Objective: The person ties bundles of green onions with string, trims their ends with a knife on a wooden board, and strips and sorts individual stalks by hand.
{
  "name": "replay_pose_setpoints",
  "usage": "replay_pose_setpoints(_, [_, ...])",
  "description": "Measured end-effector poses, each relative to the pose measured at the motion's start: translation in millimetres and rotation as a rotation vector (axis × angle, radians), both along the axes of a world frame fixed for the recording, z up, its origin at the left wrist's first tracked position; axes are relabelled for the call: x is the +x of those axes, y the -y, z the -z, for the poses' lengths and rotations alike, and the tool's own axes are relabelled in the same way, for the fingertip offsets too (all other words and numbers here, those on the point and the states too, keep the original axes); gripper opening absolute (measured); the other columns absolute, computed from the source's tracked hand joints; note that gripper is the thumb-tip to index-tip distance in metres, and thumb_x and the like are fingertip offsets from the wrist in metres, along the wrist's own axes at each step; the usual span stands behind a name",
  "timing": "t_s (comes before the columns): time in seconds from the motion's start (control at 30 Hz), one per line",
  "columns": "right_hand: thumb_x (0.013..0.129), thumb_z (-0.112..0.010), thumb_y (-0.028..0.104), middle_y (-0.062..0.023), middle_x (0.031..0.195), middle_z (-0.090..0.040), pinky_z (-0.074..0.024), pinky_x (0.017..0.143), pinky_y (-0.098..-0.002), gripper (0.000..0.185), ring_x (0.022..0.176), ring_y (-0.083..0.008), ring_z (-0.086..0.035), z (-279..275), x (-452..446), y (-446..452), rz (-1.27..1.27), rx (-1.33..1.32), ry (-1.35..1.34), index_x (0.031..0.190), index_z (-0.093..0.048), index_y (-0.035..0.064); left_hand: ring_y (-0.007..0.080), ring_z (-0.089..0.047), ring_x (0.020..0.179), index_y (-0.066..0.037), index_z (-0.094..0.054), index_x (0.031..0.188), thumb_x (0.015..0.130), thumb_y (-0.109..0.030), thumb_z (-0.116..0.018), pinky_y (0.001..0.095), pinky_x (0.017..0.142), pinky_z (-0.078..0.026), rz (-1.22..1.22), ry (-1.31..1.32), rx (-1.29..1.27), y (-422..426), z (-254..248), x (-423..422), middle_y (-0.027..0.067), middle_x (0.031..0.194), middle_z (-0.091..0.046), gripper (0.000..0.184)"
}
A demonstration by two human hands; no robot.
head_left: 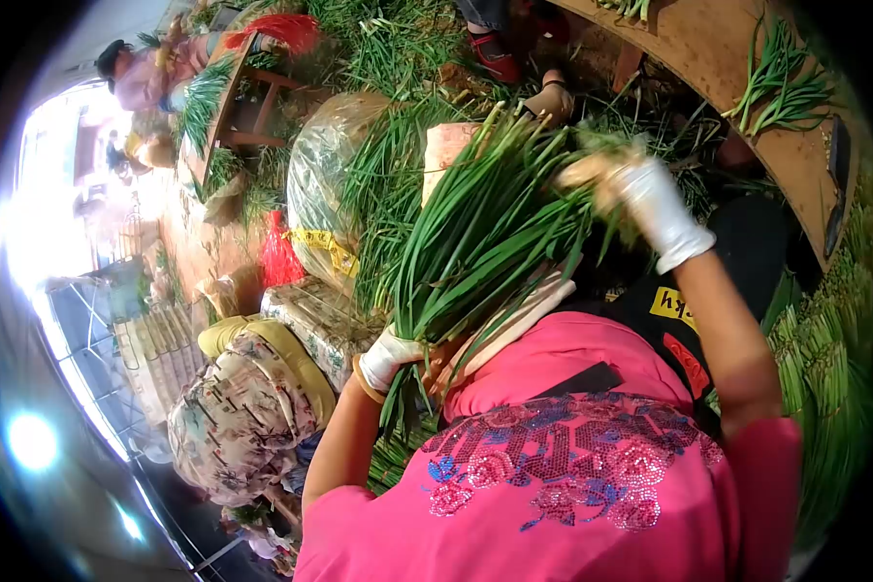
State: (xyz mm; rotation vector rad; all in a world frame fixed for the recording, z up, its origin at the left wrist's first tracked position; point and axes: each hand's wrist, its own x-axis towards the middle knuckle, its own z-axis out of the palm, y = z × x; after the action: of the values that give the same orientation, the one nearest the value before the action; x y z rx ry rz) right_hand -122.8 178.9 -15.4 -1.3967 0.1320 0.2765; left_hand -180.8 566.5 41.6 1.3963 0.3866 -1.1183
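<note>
A large bunch of long, flat green leaves that look like garlic chives lies slanting across my lap, its pale stem ends toward the top. My left hand, in a white glove, is closed around the leafy end at the lower left, some leaf tips hanging below it. My right hand, also gloved, is at the bunch's upper right, beside the stems. Motion smears its fingers, and loose green bits blur around them. Whether it grips any stalks I cannot tell.
A curved wooden table at the upper right bears a small bunch of chives. A clear plastic bag stands left of my bunch. Cut greens litter the floor. Another person in a patterned top sits close at my left.
</note>
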Motion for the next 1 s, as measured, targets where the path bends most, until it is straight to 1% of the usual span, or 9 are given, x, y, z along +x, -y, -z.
replay_pose_setpoints(0.1, [0.086,-0.063,0.012,-0.0003,0.071,-0.06,-0.0404,0.048,-0.0214,0.039,0.054,-0.0062,-0.052,-38.9,-10.0,-86.2,-0.415,0.402,-0.504,0.12,-0.051,-0.0003,0.0109,-0.06,0.076,-0.001,-0.06,0.108,0.07,-0.004,-0.073,0.025,0.068,-0.049,0.042,-0.076,0.069,37.9,-39.1,10.2,0.0048,0.093,-0.065,0.04])
replay_pose_setpoints(0.27, [0.085,-0.063,0.018,-0.0009,0.07,-0.062,-0.0411,0.053,-0.0199,0.017,0.059,-0.0067,-0.054,-34.3,-19.4,-120.6,-0.533,0.713,-0.438,0.088,-0.065,0.0014,0.0128,-0.06,0.083,-0.001,-0.058,0.113,0.068,-0.007,-0.076,0.0267,0.075,-0.048,-0.138,0.006,0.034,25.5,-25.6,7.4,0.0049,0.097,-0.064,0.048])
replay_pose_setpoints(0.43, [0.084,-0.06,0.021,-0.0086,0.083,-0.059,-0.053,0.043,-0.0225,0.017,0.06,-0.0135,-0.061,-49.3,-12.1,15.4,0.283,1.061,-0.181,0.09,-0.056,0.006,0.0177,-0.058,0.089,-0.002,-0.056,0.116,0.066,-0.014,-0.077,0.0303,0.081,-0.046,-0.066,0.041,-0.054,-21.8,26.1,9.7,0.0082,0.104,-0.063,0.056])
replay_pose_setpoints(0.53, [0.093,-0.045,0.016,-0.0131,0.077,-0.057,-0.0496,0.039,-0.025,0.02,0.045,-0.0111,-0.052,-21.0,-16.4,98.6,0.071,1.3,0.172,0.085,-0.051,-0.0018,0.0174,-0.059,0.085,-0.001,-0.056,0.116,0.067,-0.014,-0.076,0.0299,0.077,-0.048,-0.001,0.016,-0.068,-30.4,45.1,10.8,0.0085,0.103,-0.063,0.055])
replay_pose_setpoints(0.6, [0.093,-0.044,0.014,-0.0094,0.076,-0.055,-0.0438,0.044,-0.0242,0.019,0.049,-0.0095,-0.045,-30.8,-27.1,120.7,0.529,1.063,0.157,0.082,-0.052,0.0011,0.0174,-0.059,0.085,-0.001,-0.057,0.114,0.067,-0.013,-0.076,0.0311,0.074,-0.048,0.044,0.02,0.003,-39.3,46.7,14.8,0.0091,0.102,-0.063,0.052])
replay_pose_setpoints(0.7, [0.09,-0.049,0.014,-0.0086,0.086,-0.063,-0.035,0.05,-0.0206,0.015,0.061,-0.0065,-0.046,-16.8,-26.7,158.5,0.191,1.092,0.266,0.086,-0.06,0.0051,0.0152,-0.06,0.074,-0.001,-0.062,0.103,0.069,-0.011,-0.074,0.0287,0.062,-0.049,0.058,0.04,0.054,-37.0,36.2,18.7,0.0094,0.091,-0.065,0.037])
replay_pose_setpoints(0.77, [0.09,-0.053,0.018,-0.0038,0.081,-0.065,-0.0381,0.053,-0.0214,0.014,0.065,-0.0061,-0.049,-60.9,-23.6,84.6,0.547,-0.132,0.047,0.087,-0.063,0.0086,0.0143,-0.06,0.068,-0.001,-0.065,0.098,0.071,-0.011,-0.073,0.0265,0.057,-0.048,0.152,0.052,0.096,-39.4,24.5,25.6,0.0092,0.087,-0.066,0.03])
replay_pose_setpoints(0.9, [0.087,-0.058,0.019,-0.0021,0.076,-0.066,-0.0404,0.054,-0.0177,0.041,0.061,-0.0047,-0.053,-8.0,0.0,12.3,0.062,0.093,-0.056,0.124,-0.052,0.0021,0.0118,-0.057,0.061,-0.001,-0.066,0.094,0.071,-0.006,-0.071,0.0239,0.055,-0.046,0.141,0.15,0.26,-20.6,5.6,23.4,0.0054,0.081,-0.065,0.024])
replay_pose_setpoints(1.0, [0.083,-0.063,0.014,-0.0013,0.064,-0.057,-0.0419,0.047,-0.0211,0.04,0.053,-0.0083,-0.053,14.9,30.1,-41.8,-0.125,0.006,-0.379,0.119,-0.05,0.0027,0.0089,-0.058,0.072,-0.002,-0.065,0.1,0.068,0.004,-0.067,0.025,0.062,-0.048,0.266,0.416,0.366,17.1,-26.7,16.8,0.0016,0.085,-0.066,0.033])
